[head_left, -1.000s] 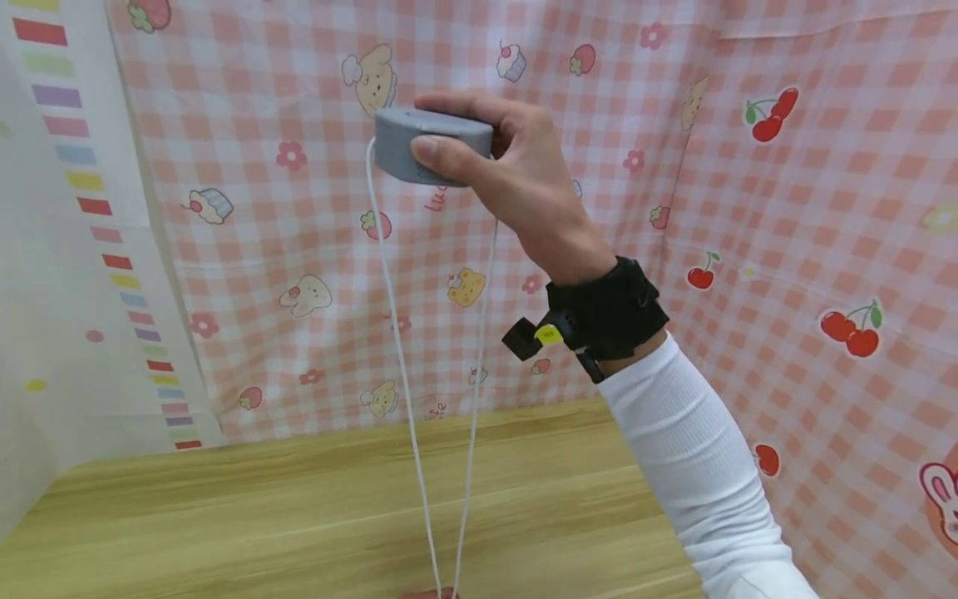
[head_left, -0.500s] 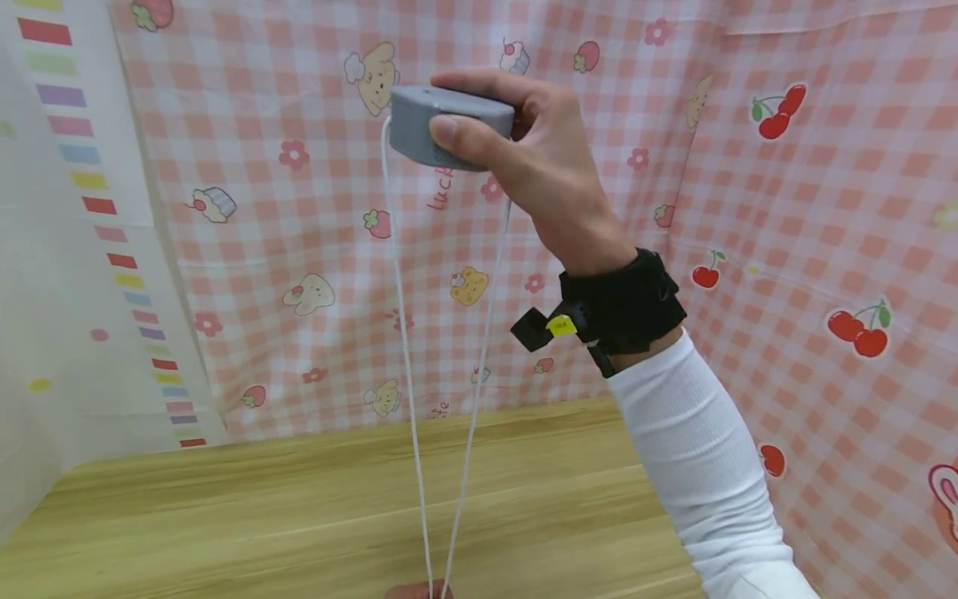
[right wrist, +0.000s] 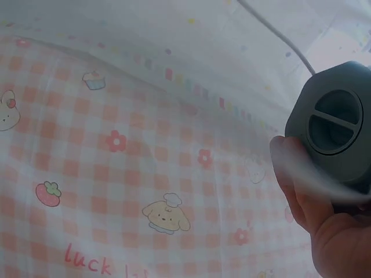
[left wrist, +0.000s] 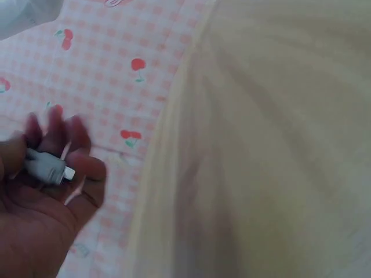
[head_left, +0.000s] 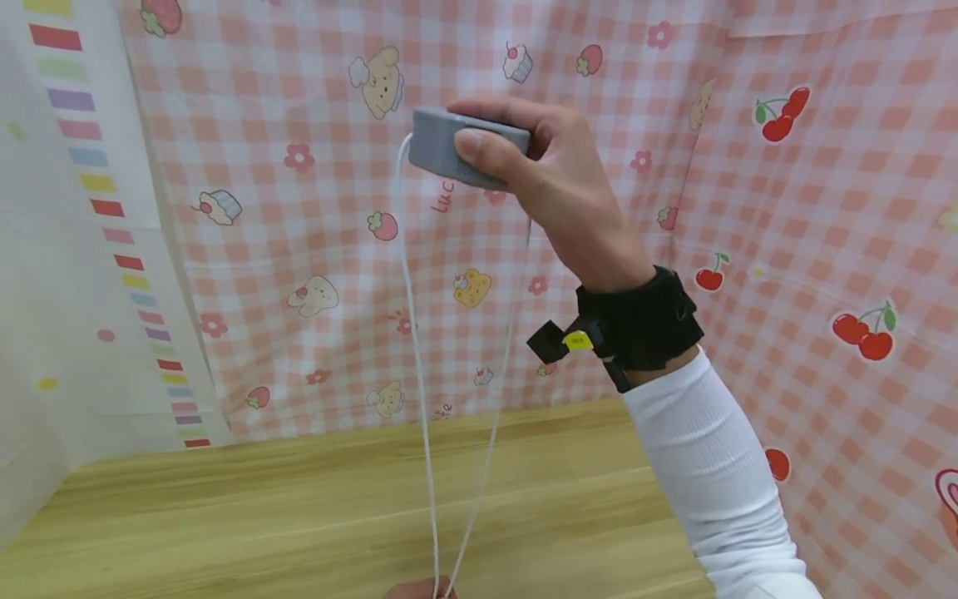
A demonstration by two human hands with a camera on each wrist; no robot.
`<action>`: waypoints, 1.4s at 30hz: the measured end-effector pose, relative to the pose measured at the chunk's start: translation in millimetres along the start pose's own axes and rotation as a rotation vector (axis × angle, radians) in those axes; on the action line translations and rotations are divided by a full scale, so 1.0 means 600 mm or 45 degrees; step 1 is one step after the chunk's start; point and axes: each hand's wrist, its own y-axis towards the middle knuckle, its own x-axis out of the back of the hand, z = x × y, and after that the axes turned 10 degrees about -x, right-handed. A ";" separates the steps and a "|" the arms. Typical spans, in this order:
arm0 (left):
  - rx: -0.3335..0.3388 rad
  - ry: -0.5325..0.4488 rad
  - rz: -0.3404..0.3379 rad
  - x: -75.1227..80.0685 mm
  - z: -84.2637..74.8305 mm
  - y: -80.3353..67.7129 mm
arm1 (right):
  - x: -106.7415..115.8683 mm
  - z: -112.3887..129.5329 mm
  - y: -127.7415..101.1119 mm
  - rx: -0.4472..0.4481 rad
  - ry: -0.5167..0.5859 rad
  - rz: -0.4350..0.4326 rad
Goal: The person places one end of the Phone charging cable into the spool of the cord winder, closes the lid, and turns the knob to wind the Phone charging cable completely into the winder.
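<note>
In the head view my right hand [head_left: 572, 195] grips a grey case [head_left: 436, 143], thumb on the near face and fingers over the top. The right wrist view shows a round recessed dial with a crossbar on the case [right wrist: 298, 110]. A white cable [head_left: 416, 333] hangs from both ends of it, and its two strands converge below. They meet at my left hand [head_left: 419, 590], barely visible at the lower edge. In the left wrist view, my left hand [left wrist: 35, 226] holds a grey cable plug [left wrist: 46, 168] with a metal tip, its fingers curled around it; blur hides further detail.
A wooden tabletop [head_left: 284, 516] spreads below the hands. Pink checked cloth [head_left: 247, 274] hangs behind it, with more checked cloth [head_left: 786, 208] on the right and a white sheet [head_left: 45, 333] on the left. My right wrist wears a black strap [head_left: 647, 320].
My right hand has moved right with the grey case, rising slightly and then coming back down. The strands have shifted with it, and the right one now looks blurred and spread wider.
</note>
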 end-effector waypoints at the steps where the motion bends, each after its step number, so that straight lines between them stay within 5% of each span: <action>1: 0.007 0.105 -0.045 -0.021 -0.061 0.014 | 0.000 -0.002 -0.006 -0.016 0.000 0.007; 3: 0.071 0.201 -0.110 -0.043 -0.155 0.034 | -0.004 -0.005 -0.021 -0.061 -0.003 0.027; 6: 0.119 0.304 -0.161 -0.042 -0.233 0.048 | -0.012 -0.015 -0.045 -0.118 -0.026 0.092; 12: -0.013 0.525 -0.274 -0.015 -0.312 0.063 | -0.041 -0.051 -0.104 -0.094 -0.052 0.249; 15: -0.088 0.528 -0.350 -0.017 -0.341 0.069 | -0.060 -0.073 -0.137 -0.069 -0.035 0.320; 19: -0.174 0.529 -0.460 -0.026 -0.362 0.072 | -0.084 -0.110 -0.182 -0.016 0.009 0.399; 23: -0.341 0.661 -0.619 -0.038 -0.370 0.073 | -0.105 -0.151 -0.228 -0.017 0.064 0.432; 26: -0.621 0.789 -0.655 -0.039 -0.371 0.077 | -0.117 -0.179 -0.259 -0.048 0.098 0.429; 31: -1.038 1.018 -0.505 -0.030 -0.370 0.088 | -0.135 -0.210 -0.294 -0.106 0.182 0.446; 35: -1.141 1.227 -0.467 -0.031 -0.374 0.094 | -0.146 -0.224 -0.304 -0.114 0.229 0.481; 42: -1.213 1.313 -0.465 -0.038 -0.379 0.095 | -0.150 -0.233 -0.306 -0.079 0.223 0.509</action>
